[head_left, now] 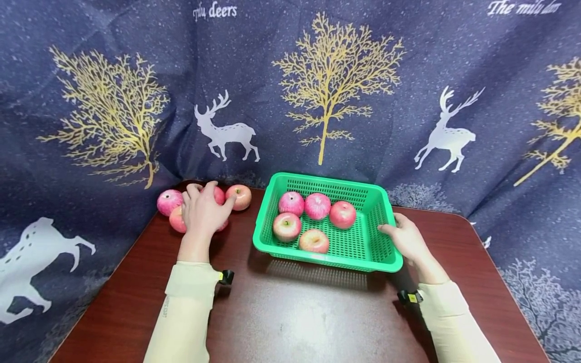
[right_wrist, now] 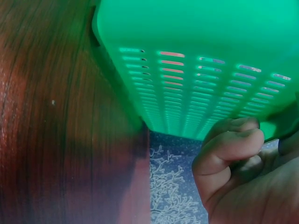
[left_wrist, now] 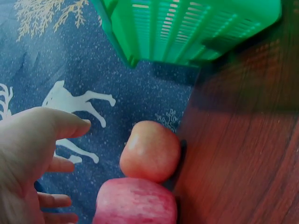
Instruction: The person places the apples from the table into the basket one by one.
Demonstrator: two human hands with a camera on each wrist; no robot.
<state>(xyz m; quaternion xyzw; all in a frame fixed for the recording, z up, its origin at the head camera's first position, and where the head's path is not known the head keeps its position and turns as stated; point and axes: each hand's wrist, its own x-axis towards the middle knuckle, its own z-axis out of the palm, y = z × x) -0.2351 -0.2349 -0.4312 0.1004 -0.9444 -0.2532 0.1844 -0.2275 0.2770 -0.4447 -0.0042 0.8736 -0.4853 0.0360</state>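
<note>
My left hand (head_left: 204, 212) hovers over a group of apples at the table's back left, fingers spread. In the left wrist view a gap shows between its thumb and the orange-red apple (left_wrist: 150, 151), with a redder apple (left_wrist: 136, 203) beside that one. A pink apple (head_left: 169, 202) lies left of the hand; others are partly hidden beneath it. At the right end of a green plastic basket (head_left: 327, 180), my right hand (head_left: 408, 242) grips the rim, thumb over the inside and fingers curled outside. Several apples, among them a red apple (head_left: 342, 215), lie in the basket.
The dark red-brown wooden table (head_left: 295, 317) carries everything. Behind it hangs a blue cloth (head_left: 272, 126) printed with deer and trees, close to the table's back edge. A small black wrist device (head_left: 225, 277) sits by the left sleeve.
</note>
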